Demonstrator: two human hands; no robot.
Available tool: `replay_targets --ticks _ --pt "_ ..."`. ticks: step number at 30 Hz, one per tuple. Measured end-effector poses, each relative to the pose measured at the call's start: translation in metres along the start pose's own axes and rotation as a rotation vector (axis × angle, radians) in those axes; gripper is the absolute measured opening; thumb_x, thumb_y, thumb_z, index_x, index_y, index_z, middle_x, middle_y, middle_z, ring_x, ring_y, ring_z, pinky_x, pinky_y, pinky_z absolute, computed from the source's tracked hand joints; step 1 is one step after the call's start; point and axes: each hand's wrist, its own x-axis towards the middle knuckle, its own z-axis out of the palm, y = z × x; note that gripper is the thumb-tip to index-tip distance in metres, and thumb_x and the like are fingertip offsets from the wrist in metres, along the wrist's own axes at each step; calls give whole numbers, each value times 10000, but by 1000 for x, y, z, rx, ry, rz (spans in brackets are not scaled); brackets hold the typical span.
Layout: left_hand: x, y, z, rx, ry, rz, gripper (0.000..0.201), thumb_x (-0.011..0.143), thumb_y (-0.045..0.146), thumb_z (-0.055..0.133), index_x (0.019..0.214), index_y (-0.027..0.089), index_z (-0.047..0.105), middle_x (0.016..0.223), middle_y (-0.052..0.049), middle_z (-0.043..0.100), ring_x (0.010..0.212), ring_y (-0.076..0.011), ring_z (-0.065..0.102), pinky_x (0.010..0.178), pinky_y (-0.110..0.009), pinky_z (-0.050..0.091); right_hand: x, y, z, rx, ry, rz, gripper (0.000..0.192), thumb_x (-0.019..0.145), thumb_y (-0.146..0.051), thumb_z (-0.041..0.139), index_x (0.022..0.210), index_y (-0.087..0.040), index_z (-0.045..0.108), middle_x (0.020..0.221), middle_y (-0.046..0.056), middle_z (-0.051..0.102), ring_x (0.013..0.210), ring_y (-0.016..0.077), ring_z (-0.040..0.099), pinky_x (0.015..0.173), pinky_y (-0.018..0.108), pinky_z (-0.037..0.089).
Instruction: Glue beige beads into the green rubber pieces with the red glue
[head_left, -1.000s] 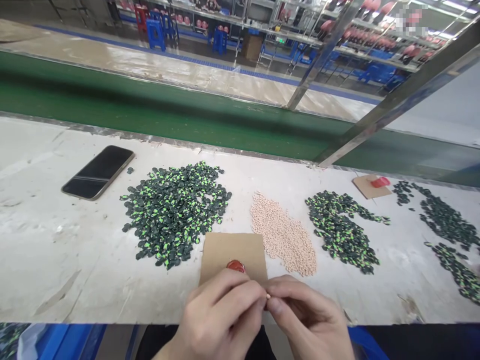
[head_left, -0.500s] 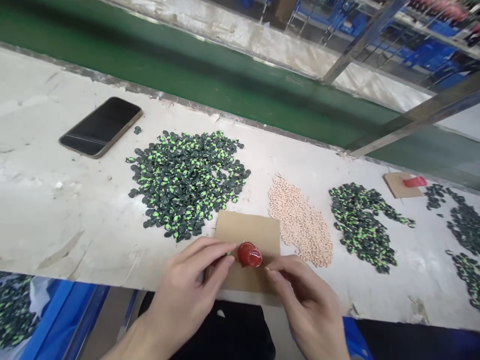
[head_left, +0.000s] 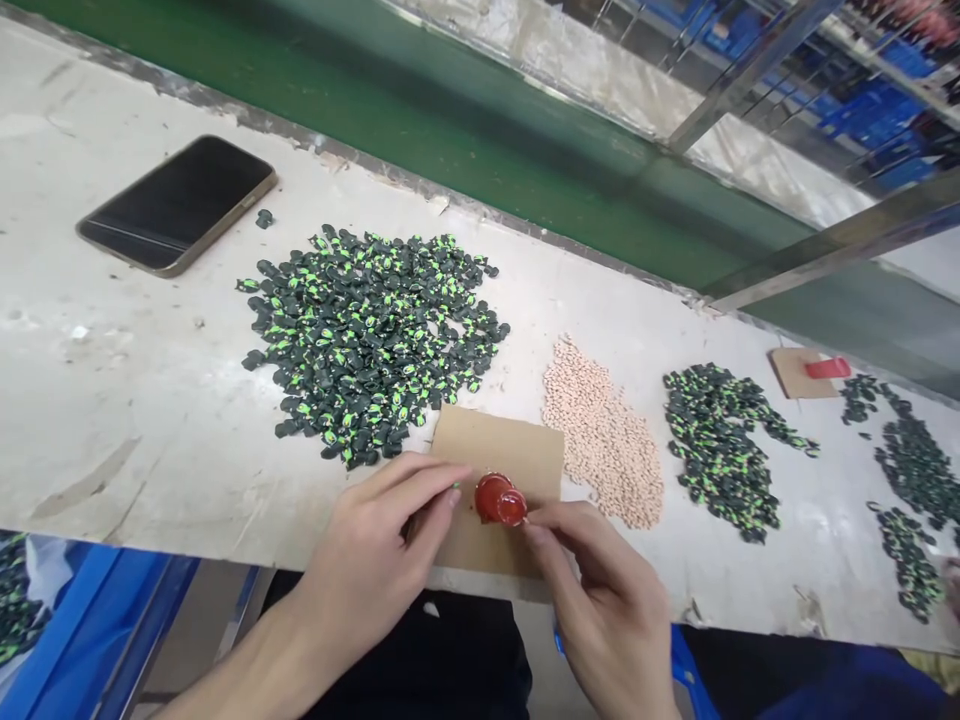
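Observation:
My left hand (head_left: 390, 540) is closed in a pinch left of the red liquid. A speck of green shows at its fingertips, the bright green of the small dark pieces in the pile. On a cardboard piece (head_left: 502, 435) sits a small round pool or cup of glossy red liquid (head_left: 493, 492), with a smaller red round shape overlapping its right side. My right hand (head_left: 600, 580) is also closed, thumb and forefinger pinched at the right edge of that red shape. What those fingers hold is too small to make out.
A large pile of dark pieces with green marks (head_left: 375, 340) lies behind my left hand. Pale pink beads (head_left: 604, 435) and another dark-green pile (head_left: 720, 445) spread to the right. A phone (head_left: 180, 200) lies at left; a red tube (head_left: 827, 368) rests on cardboard (head_left: 791, 375) far right.
The view has shifted slightly. My right fingertips have moved closer to the red liquid and now meet its edge. My left hand keeps its pinch.

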Motion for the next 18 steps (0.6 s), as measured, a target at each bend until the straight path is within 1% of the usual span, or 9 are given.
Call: replay_targets --ticks 2,6,9,11,14,16,18 --pt "1 -1 1 4 15 17 246 943 89 581 1033 189 787 992 -41 810 832 -154 774 814 -213 626 1 -1 1 1 -3 16 148 956 -135 646 919 -239 746 890 63 768 785 197 715 677 281 589" --pt "0 0 0 -10 32 39 248 934 84 581 1028 169 795 974 -46 813 841 -137 775 811 -173 610 -1 -2 0 37 11 46 138 951 -153 661 912 -244 757 892 64 771 795 207 717 693 298 593" --pt "-4 8 -2 -104 78 -41 232 912 102 620 1044 202 782 908 -8 819 785 -117 775 744 -133 607 -2 -4 -4 121 59 114 122 938 -174 690 882 -255 762 852 45 757 776 197 711 676 281 593" --pt "-5 17 -3 -223 79 -138 201 879 118 670 982 248 785 838 33 819 701 -99 765 654 -97 594 -3 -7 -8 233 56 186 96 932 -205 717 876 -268 764 814 24 738 737 175 700 642 252 586" --pt "-3 31 0 -471 -25 -287 168 835 141 719 852 280 813 772 49 819 620 -93 750 568 -81 573 -3 -11 -13 476 22 253 64 936 -263 738 880 -284 763 792 4 719 703 149 687 637 234 587" --pt "1 38 2 -648 -103 -376 174 823 148 720 831 282 831 734 37 814 599 -101 749 544 -90 572 -4 -14 -14 626 13 263 58 938 -279 743 890 -298 769 835 0 740 727 144 701 680 245 610" --pt "3 41 6 -781 -161 -440 192 823 142 714 836 285 841 682 35 799 582 -98 740 543 -92 572 -5 -17 -14 716 6 267 62 933 -269 752 908 -318 783 894 1 771 756 143 725 709 251 628"
